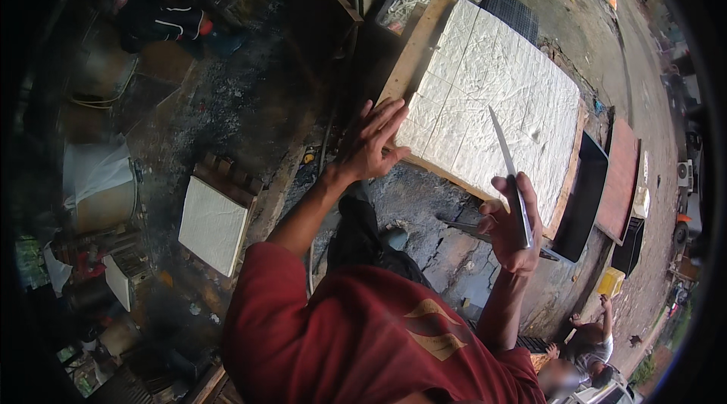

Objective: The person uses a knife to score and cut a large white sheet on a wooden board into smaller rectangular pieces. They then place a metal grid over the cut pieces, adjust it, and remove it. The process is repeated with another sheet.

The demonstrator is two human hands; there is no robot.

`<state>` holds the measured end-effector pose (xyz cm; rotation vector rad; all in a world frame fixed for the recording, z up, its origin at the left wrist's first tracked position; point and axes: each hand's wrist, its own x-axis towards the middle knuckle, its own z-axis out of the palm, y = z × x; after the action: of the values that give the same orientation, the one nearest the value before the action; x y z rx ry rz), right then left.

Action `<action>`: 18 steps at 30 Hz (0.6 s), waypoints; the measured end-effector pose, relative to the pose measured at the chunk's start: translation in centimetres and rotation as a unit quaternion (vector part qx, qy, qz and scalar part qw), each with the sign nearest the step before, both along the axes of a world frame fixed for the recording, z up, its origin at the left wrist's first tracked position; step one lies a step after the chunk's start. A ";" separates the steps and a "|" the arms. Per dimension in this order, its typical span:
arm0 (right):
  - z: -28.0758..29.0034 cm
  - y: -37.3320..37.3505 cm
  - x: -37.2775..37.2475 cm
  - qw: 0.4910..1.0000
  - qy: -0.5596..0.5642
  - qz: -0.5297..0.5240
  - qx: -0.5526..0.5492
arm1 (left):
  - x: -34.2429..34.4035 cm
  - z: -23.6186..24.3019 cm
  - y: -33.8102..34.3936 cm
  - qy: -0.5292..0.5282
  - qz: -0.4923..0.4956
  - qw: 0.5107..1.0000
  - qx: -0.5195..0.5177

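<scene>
A large white slab [500, 78], which looks like tofu with a creased surface, lies on a wooden board [413, 56] before me. Straight lines score it along its left part. My right hand [516, 226] holds a long, narrow knife [506, 143], its tip pointing away over the slab; the blade appears raised above it. At the slab's near left corner, my left hand [375, 139] rests with its fingers stretched out along the board's edge. Nothing shows in that hand.
Right of the slab stands a black tub [581, 196], with a reddish board [617, 177] beyond it. Another white slab [212, 224] sits lower left. A black crate [511, 14] is behind. One person [591, 347] is at lower right, another [170, 18] at upper left.
</scene>
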<state>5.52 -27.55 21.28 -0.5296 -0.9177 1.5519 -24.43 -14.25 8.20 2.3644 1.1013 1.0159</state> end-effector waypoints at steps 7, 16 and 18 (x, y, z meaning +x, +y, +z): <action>-1.1 -2.9 -2.0 0.946 -0.187 -0.095 -0.247 | 3.9 0.5 -4.3 0.135 -0.054 0.989 -0.040; -7.8 2.9 -9.1 0.777 -0.627 -0.055 0.000 | 1.1 -1.9 -5.1 0.054 -0.006 0.997 -0.057; -8.4 4.1 -9.5 0.786 -0.617 -0.037 0.020 | 0.9 -2.4 -5.0 0.053 -0.009 0.996 -0.069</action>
<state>-4.01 -23.40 12.86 -1.6143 -1.8474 0.9643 -23.51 -19.23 5.82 2.3345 1.1470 0.7888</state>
